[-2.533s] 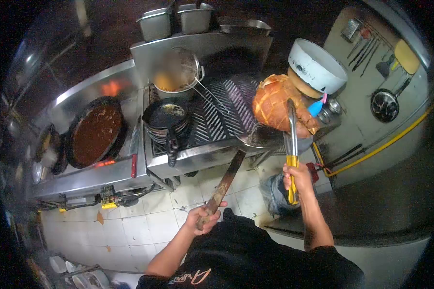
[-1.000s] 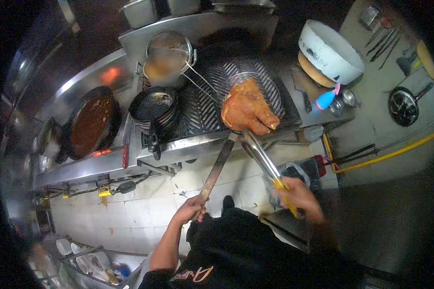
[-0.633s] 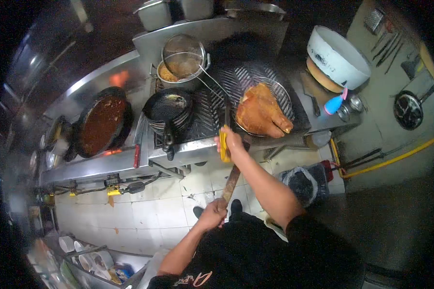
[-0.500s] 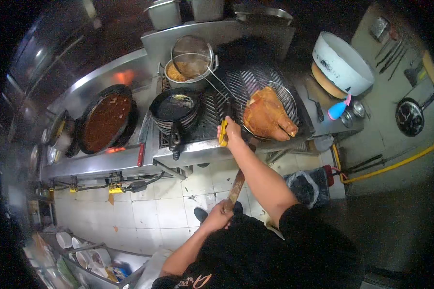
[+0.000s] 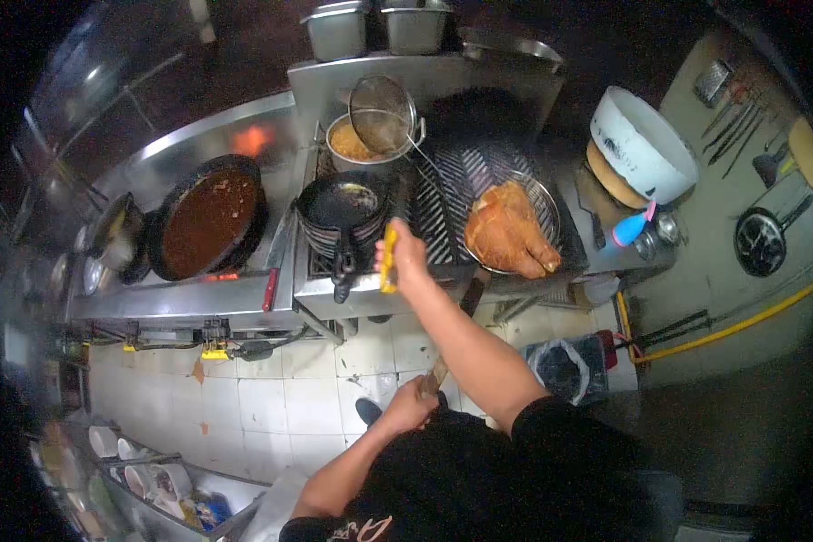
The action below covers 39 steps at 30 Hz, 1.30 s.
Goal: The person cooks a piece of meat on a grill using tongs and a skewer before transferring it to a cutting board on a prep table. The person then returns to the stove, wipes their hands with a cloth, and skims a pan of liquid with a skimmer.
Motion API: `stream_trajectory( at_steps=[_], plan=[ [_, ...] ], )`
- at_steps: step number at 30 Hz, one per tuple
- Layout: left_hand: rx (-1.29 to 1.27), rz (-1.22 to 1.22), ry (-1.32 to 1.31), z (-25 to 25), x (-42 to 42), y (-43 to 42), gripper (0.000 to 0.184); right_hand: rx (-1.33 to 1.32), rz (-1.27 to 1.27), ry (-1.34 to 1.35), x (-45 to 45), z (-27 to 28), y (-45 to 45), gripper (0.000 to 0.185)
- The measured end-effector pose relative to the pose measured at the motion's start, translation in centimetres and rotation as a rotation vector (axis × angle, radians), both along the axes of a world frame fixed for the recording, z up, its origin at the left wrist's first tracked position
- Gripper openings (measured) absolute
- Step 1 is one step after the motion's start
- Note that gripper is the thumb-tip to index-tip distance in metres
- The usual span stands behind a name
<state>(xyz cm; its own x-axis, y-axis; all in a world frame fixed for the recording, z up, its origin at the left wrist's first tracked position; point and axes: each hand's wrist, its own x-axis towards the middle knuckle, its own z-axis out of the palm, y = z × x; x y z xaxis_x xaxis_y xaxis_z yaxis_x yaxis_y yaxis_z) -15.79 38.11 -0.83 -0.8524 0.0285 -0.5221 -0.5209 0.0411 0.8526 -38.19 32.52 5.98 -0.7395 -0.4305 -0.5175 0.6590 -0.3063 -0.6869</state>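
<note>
My left hand (image 5: pixel 410 406) is closed around the long wooden handle (image 5: pixel 438 372) of a wide wire skimmer. Its round wire rim (image 5: pixel 551 206) lies on the stove grate. On the skimmer rests a big browned piece of meat (image 5: pixel 508 233) with a bone end at its tip, much like a pork leg. My right hand (image 5: pixel 408 257) grips a yellow-handled tool (image 5: pixel 388 259) over the stove's front edge, left of the meat. What sort of tool it is cannot be made out. Beside that hand stand stacked black frying pans (image 5: pixel 341 203).
Behind the pans, a mesh strainer (image 5: pixel 379 113) leans over a pot (image 5: pixel 348 144) of yellowish food. At left sits a large pan of dark red-brown sauce (image 5: pixel 210 221), near a red-handled utensil (image 5: pixel 270 291). A white tub (image 5: pixel 646 144) and blue bottle (image 5: pixel 629 229) stand right. A bin (image 5: pixel 569 369) is below.
My right hand has moved left with the yellow-handled tool, away from the meat and towards the pans. My left hand still holds the skimmer handle. The view has shifted slightly.
</note>
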Motion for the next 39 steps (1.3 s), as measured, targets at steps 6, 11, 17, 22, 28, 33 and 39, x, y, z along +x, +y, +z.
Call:
stream_trajectory(
  at_steps=[6, 11, 17, 22, 28, 33, 39],
  plan=[
    [-0.256, -0.010, 0.171, -2.4, 0.1, 0.1, 0.047, -0.034, -0.198, -0.130, -5.7, -6.6, 1.9, 0.038],
    [-0.113, 0.058, 0.020, 1.2, -0.4, 0.8, 0.046, -0.041, -0.276, -0.151, -8.7, -8.5, 1.6, 0.032],
    [-0.070, 0.031, 0.053, 0.3, -1.3, 0.8, 0.038, -0.102, -0.257, 0.000, -8.1, -5.5, -1.5, 0.031],
    [-0.054, 0.040, 0.136, -0.7, -2.1, 1.0, 0.029, -0.207, -0.223, -0.016, -3.4, -0.6, -5.2, 0.029],
    [0.206, 0.051, 0.013, 0.2, -2.5, 0.5, 0.023, -0.209, -0.130, 0.051, -0.6, 2.0, -6.0, 0.027],
    [0.326, 0.126, 0.001, 1.9, -1.3, -1.6, 0.013, -0.193, -0.019, 0.089, 2.3, 1.7, -6.9, 0.027],
    [0.269, 0.147, -0.027, 2.9, 1.0, -4.2, 0.012, -0.183, 0.047, 0.011, 6.8, 2.5, -8.0, 0.027]
  ],
)
